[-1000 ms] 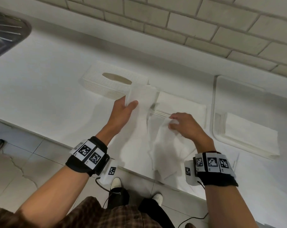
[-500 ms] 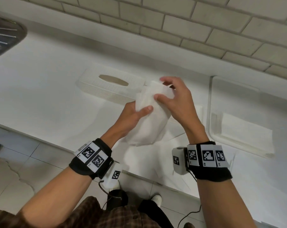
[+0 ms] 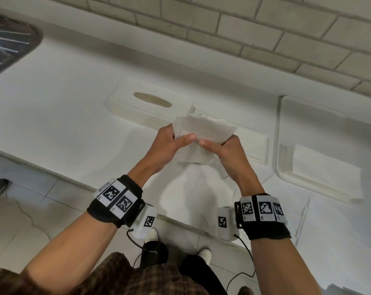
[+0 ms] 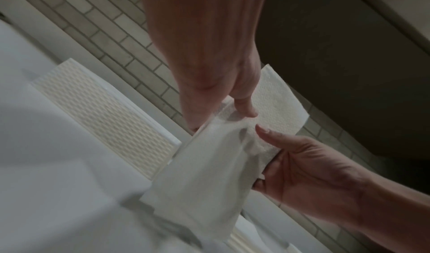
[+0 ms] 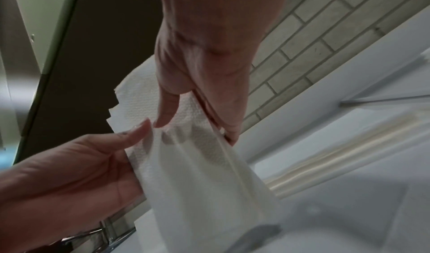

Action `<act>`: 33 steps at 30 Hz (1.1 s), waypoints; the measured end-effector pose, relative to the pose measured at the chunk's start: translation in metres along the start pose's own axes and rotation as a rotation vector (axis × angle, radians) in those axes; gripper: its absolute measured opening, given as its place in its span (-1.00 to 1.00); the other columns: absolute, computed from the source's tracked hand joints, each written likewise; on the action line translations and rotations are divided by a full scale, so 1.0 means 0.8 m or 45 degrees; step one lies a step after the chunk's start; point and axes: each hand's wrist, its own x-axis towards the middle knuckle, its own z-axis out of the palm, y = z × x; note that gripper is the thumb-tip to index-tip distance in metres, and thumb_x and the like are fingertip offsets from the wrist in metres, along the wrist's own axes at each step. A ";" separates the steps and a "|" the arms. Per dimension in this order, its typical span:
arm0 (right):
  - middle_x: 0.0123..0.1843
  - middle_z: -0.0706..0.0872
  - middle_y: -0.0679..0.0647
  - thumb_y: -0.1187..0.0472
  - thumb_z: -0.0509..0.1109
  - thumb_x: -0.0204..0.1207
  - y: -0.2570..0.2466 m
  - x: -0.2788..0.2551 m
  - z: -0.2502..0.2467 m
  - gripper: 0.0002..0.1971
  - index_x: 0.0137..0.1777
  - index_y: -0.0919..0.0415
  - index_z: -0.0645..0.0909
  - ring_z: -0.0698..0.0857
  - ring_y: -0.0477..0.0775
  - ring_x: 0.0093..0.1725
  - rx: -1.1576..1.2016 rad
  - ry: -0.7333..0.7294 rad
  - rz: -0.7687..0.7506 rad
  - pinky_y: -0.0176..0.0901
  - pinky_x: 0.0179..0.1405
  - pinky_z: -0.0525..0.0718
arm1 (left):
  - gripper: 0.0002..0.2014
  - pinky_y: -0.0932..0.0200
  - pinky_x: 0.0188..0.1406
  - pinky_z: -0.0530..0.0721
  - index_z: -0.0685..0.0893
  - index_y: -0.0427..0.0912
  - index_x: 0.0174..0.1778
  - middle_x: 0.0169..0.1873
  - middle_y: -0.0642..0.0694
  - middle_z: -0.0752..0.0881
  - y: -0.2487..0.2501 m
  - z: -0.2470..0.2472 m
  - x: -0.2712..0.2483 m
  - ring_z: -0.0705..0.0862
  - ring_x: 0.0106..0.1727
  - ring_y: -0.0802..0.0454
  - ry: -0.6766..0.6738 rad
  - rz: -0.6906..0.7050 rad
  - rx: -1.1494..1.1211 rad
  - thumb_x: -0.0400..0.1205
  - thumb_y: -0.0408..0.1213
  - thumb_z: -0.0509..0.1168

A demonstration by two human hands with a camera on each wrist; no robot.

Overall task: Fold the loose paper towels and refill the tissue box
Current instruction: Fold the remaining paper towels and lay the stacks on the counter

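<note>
A white paper towel (image 3: 203, 128) is held up above the counter, just in front of the white woven tissue box (image 3: 148, 107) with its oval slot. My left hand (image 3: 180, 136) pinches the towel's left part, thumb on the near face and fingers behind. My right hand (image 3: 214, 143) pinches the right part the same way, and the two thumb tips nearly meet. In the left wrist view the towel (image 4: 209, 174) hangs folded below my left hand (image 4: 218, 117). In the right wrist view my right hand (image 5: 197, 124) grips its upper edge.
A stack of folded towels (image 3: 252, 143) lies right of the box. Loose sheets (image 3: 191, 188) lie under my hands and hang over the counter edge. A white tray (image 3: 286, 133) at right holds more folded towels (image 3: 320, 173). A steel sink (image 3: 6, 43) sits far left.
My right hand left the loose sheets on the counter and joined the left hand on the towel. The towel now sits lower and wider, with both thumbs together on its near face.
</note>
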 end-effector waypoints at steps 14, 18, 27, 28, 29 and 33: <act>0.05 0.84 0.10 0.24 0.53 0.48 0.018 -0.010 0.017 -0.73 0.17 0.18 0.70 0.83 0.02 0.03 -0.011 0.056 0.013 -0.12 -0.01 0.77 | -0.64 0.21 0.05 0.71 0.58 -0.01 0.24 0.13 -0.06 0.75 -0.019 0.004 -0.010 0.74 0.17 0.06 0.034 0.028 -0.015 0.57 -0.37 0.43; -0.02 0.84 0.01 0.27 0.52 0.49 0.022 -0.014 0.019 -0.79 0.12 0.16 0.73 0.83 -0.11 -0.03 -0.002 0.054 0.026 -0.28 -0.10 0.73 | -0.68 0.20 0.07 0.70 0.60 -0.09 0.27 0.15 -0.11 0.76 -0.032 0.000 -0.013 0.74 0.20 -0.03 0.051 -0.024 0.037 0.61 -0.38 0.38; -0.04 0.85 0.05 0.35 0.53 0.46 0.010 -0.016 0.015 -0.78 0.11 0.25 0.75 0.83 -0.04 -0.05 -0.009 0.081 -0.039 -0.21 -0.09 0.76 | -0.71 0.06 0.07 0.75 0.68 -0.14 0.20 0.09 -0.14 0.79 -0.022 -0.004 -0.007 0.77 0.11 -0.05 0.057 0.034 0.224 0.56 -0.38 0.44; -0.09 0.85 0.02 0.37 0.53 0.45 0.002 -0.016 0.009 -0.81 0.05 0.21 0.76 0.83 -0.04 -0.09 -0.006 0.091 -0.084 -0.19 -0.09 0.76 | -0.70 0.03 0.06 0.75 0.69 -0.20 0.20 0.08 -0.17 0.79 -0.017 -0.007 -0.004 0.77 0.08 -0.07 0.068 0.053 0.314 0.55 -0.37 0.45; -0.12 0.85 0.00 0.37 0.53 0.45 -0.007 -0.014 0.002 -0.82 0.01 0.16 0.76 0.81 -0.03 -0.12 -0.022 0.084 -0.135 -0.17 -0.08 0.76 | -0.71 0.02 0.03 0.73 0.70 -0.25 0.18 0.05 -0.18 0.79 -0.011 -0.011 -0.001 0.77 0.04 -0.07 0.075 0.070 0.399 0.53 -0.37 0.47; -0.12 0.83 -0.02 0.31 0.55 0.44 -0.032 -0.005 -0.018 -0.83 -0.01 0.07 0.78 0.76 0.01 -0.15 -0.278 -0.145 -0.163 -0.15 -0.09 0.72 | -0.87 0.13 -0.22 0.60 0.72 -0.19 -0.08 -0.22 -0.09 0.73 0.007 -0.013 0.007 0.65 -0.24 0.05 -0.011 0.096 0.673 0.49 -0.34 0.49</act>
